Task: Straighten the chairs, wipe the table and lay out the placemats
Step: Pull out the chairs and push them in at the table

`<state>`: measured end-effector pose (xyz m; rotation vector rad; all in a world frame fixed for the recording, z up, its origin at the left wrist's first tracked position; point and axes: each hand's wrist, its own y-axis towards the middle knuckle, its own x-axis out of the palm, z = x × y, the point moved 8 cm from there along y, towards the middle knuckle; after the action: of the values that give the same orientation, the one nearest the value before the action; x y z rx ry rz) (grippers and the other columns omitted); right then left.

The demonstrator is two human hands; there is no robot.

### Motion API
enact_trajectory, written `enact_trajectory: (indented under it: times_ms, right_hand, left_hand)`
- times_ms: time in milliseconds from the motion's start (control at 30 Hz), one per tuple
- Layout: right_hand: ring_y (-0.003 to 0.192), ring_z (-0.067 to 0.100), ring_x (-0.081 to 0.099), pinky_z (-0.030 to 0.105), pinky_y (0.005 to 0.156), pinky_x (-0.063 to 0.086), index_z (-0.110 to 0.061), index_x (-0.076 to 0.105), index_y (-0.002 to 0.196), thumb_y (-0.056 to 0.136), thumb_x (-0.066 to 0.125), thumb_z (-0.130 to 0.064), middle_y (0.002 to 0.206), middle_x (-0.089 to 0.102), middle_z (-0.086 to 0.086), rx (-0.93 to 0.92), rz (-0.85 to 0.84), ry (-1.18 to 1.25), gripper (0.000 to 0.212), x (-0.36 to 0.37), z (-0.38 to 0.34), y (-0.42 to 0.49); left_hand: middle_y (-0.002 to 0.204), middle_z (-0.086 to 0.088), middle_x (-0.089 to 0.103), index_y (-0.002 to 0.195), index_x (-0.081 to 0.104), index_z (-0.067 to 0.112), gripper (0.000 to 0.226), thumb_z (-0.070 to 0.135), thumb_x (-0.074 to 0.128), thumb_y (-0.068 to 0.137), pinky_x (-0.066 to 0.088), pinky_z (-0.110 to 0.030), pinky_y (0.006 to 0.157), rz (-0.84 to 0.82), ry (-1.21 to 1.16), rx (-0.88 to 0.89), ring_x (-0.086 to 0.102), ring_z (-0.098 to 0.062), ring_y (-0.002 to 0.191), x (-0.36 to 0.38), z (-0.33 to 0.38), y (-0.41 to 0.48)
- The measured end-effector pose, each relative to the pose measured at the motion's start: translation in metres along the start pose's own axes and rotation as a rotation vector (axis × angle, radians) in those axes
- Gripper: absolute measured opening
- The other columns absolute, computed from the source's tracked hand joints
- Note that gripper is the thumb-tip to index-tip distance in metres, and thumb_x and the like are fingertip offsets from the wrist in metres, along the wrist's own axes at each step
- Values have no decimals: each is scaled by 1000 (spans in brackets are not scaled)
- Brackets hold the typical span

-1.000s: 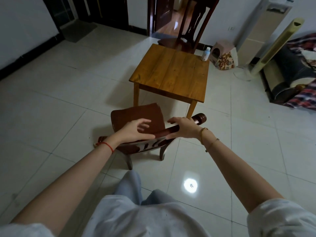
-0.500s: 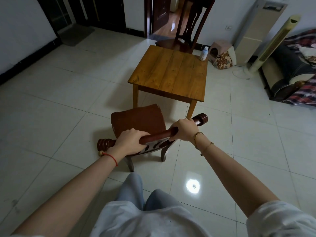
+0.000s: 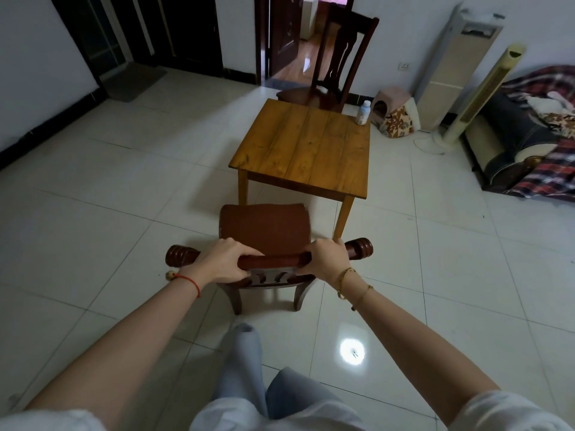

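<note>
One wide-angle view, worn on the person's head, faces forward and down; the near chair (image 3: 264,231) lies close below it. The table (image 3: 305,147) stands farther off, mid-frame.

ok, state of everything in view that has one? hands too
near chair: upright on the floor, seat facing the table, not tucked under
left hand: grips the near chair's top rail
right hand: grips the same rail, nearer its right end
far chair: upright at the table's far side
table: upright, bottle on its far right corner
bottle: upright, cap on
door: open
</note>
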<state>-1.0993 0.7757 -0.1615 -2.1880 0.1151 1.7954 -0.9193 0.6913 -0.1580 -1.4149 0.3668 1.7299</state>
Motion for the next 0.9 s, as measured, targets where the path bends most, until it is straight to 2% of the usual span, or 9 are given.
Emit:
enact_trajectory:
  times_ms: [100, 200, 367, 467, 600, 700, 900]
  right_hand:
    - [84, 19, 62, 40, 92, 41, -31, 74, 92, 72, 72, -54, 80, 69, -7, 60, 50, 60, 31, 3, -5, 7]
    - [85, 22, 61, 36, 86, 42, -29, 74, 88, 73, 71, -48, 79, 68, -4, 120, 88, 90, 25, 0, -9, 14]
    - [75, 19, 61, 35, 83, 46, -27, 70, 80, 73, 73, -55, 73, 65, -6, 242, 83, 94, 29, -12, 9, 29]
    - [71, 18, 55, 34, 82, 47, -30, 73, 86, 74, 73, -56, 71, 60, -8, 259, 84, 59, 29, -16, 5, 31]
    - [77, 17, 62, 33, 81, 46, -31, 73, 91, 73, 72, -60, 77, 69, -9, 302, 80, 40, 34, -14, -4, 28]
    - [80, 17, 64, 35, 86, 48, -30, 74, 94, 74, 71, -57, 81, 72, -9, 336, 65, 69, 34, -16, -8, 26]
    - [80, 16, 63, 37, 88, 47, -30, 74, 92, 73, 72, -57, 79, 72, -9, 382, 49, 79, 32, -14, -6, 26]
  left_hand:
    - [115, 14, 70, 125, 56, 56, 54, 38, 66, 75, 51, -24, 81, -22, 39, 32, 65, -13, 101, -15, -13, 16]
    - [114, 17, 70, 123, 56, 59, 54, 39, 66, 74, 48, -24, 78, -32, 99, 96, 64, -13, 102, -31, -20, 39]
    - [114, 12, 71, 126, 57, 52, 56, 41, 66, 72, 52, -27, 83, -33, 134, 221, 65, -16, 105, -41, -18, 75]
    - [110, 10, 72, 128, 55, 52, 55, 44, 66, 75, 51, -28, 83, -19, 131, 281, 65, -16, 104, -37, -26, 78]
    - [110, 10, 71, 131, 54, 49, 50, 44, 64, 82, 50, -27, 77, -29, 126, 365, 65, -15, 103, -38, -32, 74]
    - [111, 10, 72, 130, 56, 45, 48, 46, 65, 83, 52, -27, 80, -16, 108, 407, 67, -13, 101, -45, -38, 71]
    - [114, 7, 71, 133, 57, 35, 49, 50, 63, 87, 50, -27, 82, 79, 276, 422, 66, -13, 105, -59, -59, 65]
